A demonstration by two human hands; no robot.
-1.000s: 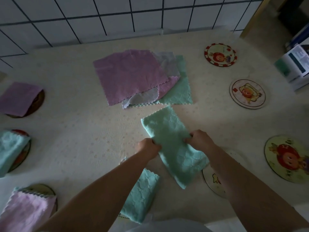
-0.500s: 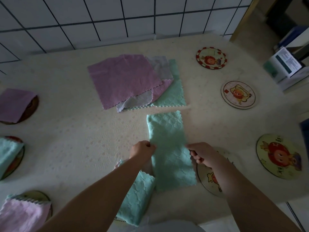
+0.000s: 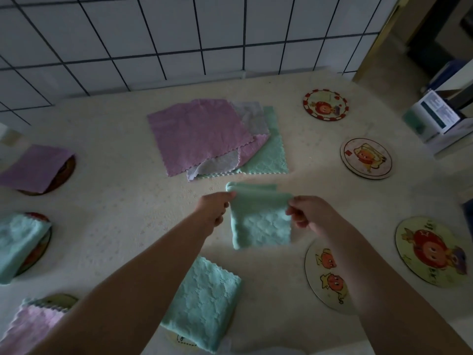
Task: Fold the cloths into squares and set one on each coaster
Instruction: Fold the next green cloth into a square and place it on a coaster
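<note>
You are holding a small green cloth point(image 3: 259, 221) up by its top corners, folded over so it hangs almost square. Behind it lies a flat pile of open cloths point(image 3: 204, 134): pink on top, grey in the middle, green at the bottom. Another folded green cloth point(image 3: 204, 303) sits close to you. On your right, four round picture coasters point(image 3: 325, 105) point(image 3: 366, 158) point(image 3: 432, 251) point(image 3: 326, 275) lie bare. On your left, three folded cloths point(image 3: 35, 167) point(image 3: 20, 242) point(image 3: 30, 326) each cover a coaster.

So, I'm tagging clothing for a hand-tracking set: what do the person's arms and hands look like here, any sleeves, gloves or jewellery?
Both forearms are bare up to the bottom edge of the picture, with no sleeves showing. The left hand and right hand wear no gloves. No watch, bracelet or ring is visible, though the light is dim and most of the fingers are hidden.
</note>
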